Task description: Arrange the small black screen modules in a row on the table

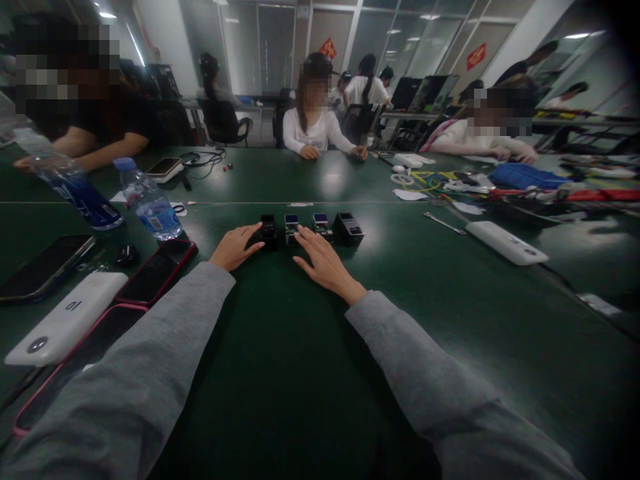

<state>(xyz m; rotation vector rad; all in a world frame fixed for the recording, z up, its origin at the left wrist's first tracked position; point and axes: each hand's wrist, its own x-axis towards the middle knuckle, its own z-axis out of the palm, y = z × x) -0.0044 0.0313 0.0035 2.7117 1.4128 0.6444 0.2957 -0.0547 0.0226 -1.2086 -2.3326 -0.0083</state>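
Note:
Four small items would be too exact, so: several small devices stand in a row on the dark green table (280,373). My left hand (236,247) lies with fingers stretched out, its fingertips at the black box-shaped case (269,230) on the row's left end. My right hand (323,260) is also open, fingers extended over the front of a small circuit board with a screen (291,220), partly hiding it. Just right of that is a second circuit board with a screen (321,219). Another black case (349,229) ends the row on the right.
Left of my arm are phones (157,270), a white power bank (70,317) and two bottles (150,200). On the right lie a wrench (444,223), another white power bank (506,242) and tangled cables (435,180). People sit across the table (320,127).

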